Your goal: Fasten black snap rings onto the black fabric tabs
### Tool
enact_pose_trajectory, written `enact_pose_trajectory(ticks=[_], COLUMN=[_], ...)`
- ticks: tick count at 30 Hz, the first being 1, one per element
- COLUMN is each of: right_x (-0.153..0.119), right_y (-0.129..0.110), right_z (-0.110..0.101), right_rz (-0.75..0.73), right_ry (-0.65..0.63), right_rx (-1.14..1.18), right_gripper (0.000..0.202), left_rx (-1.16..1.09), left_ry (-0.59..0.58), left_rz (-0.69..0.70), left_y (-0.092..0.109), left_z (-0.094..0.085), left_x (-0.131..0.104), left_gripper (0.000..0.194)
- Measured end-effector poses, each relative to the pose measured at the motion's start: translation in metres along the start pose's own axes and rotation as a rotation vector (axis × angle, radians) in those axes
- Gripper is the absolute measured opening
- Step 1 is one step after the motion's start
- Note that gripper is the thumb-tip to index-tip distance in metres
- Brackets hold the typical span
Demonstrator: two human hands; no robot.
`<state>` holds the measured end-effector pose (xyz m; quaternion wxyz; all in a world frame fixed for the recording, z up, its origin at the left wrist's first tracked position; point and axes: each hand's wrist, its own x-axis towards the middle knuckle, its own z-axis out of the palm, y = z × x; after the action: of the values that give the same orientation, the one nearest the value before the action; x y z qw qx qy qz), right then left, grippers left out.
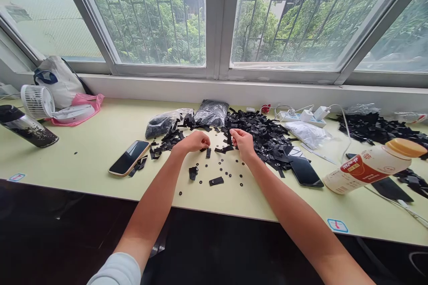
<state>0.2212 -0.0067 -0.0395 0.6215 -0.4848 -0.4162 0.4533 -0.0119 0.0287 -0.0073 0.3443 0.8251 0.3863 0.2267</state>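
My left hand [195, 141] is closed in a pinch just above the table, near a short black strip [208, 153]. Whatever its fingertips hold is too small to make out. Across from it, my right hand [243, 143] pinches a black fabric strip [229, 136] at the edge of a large heap of black strips [261, 131]. Small round black pieces [221, 169] with holes lie scattered on the table in front of both hands. Among them are a flat black strip [216, 181] with a light mark and a folded black strip [193, 173].
Two plastic bags, one clear [167, 121] and one dark [211, 113], lie behind my hands. A phone [129, 157] is on the left, another phone [306, 170] on the right. A bottle [374, 167], power strip [302, 118], small fan [37, 101] and tumbler [28, 127] stand farther out.
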Motion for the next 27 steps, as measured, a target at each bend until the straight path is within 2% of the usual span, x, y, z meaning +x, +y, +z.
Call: enact_pose_trajectory(ticks=[4,11,16,27], right_x=[-0.001,-0.005,-0.009,-0.009], right_y=[0.000,0.005,0.003,0.005], right_z=[0.002,0.008,0.012,0.011], right_rz=[-0.013,-0.039,-0.089,-0.104], right_ry=[0.005,-0.059,-0.082,-0.135], right_rx=[-0.022,-0.075,-0.185,-0.200], right_gripper=[0.046,0.047,0.053,0.048], left_rx=[-0.035,-0.418,-0.454,-0.436], left_ry=[0.118,0.328,0.383,0.452], left_rz=[0.003,0.047,-0.007,-0.025], left_y=[0.005,0.033,0.036,0.035], left_z=[0.006,0.028,0.039,0.041], left_x=[0.003,0.011,0.013,0.014], left_gripper=[0.013,0.022,0.019,0.021])
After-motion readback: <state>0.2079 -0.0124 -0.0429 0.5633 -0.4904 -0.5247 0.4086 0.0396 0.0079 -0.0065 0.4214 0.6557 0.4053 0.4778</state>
